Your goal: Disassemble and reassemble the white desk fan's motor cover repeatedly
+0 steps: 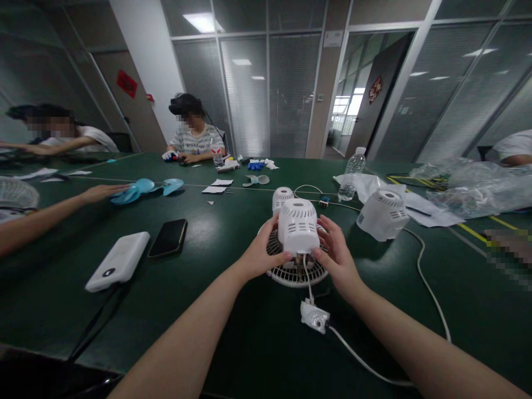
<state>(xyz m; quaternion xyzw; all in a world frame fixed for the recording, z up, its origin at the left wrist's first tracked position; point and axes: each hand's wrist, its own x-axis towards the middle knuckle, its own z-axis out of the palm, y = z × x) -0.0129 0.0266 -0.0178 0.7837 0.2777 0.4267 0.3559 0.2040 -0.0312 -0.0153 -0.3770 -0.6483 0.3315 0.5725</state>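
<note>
A white slotted fan motor cover (298, 224) stands upright between my two hands. My left hand (262, 252) wraps its left side, thumb at the lower front edge. On the other side my right hand (338, 257) grips it with curved fingers and thumb. Below the cover lies a round white fan grille (286, 275) on the table. Inner fan parts show under the cover, partly hidden. A white cable runs from there down to a small plastic-wrapped box (315, 317). Just behind the cover is another white vented part (283, 195).
Another white fan housing (383, 215) and a plastic bottle (352, 174) stand to the right, near clear plastic bags (477, 185). Leftward lie a phone (168, 238), a white power bank (118, 261) and blue fan blades (141, 189) touched by another person's hand. Co-workers sit around the green table.
</note>
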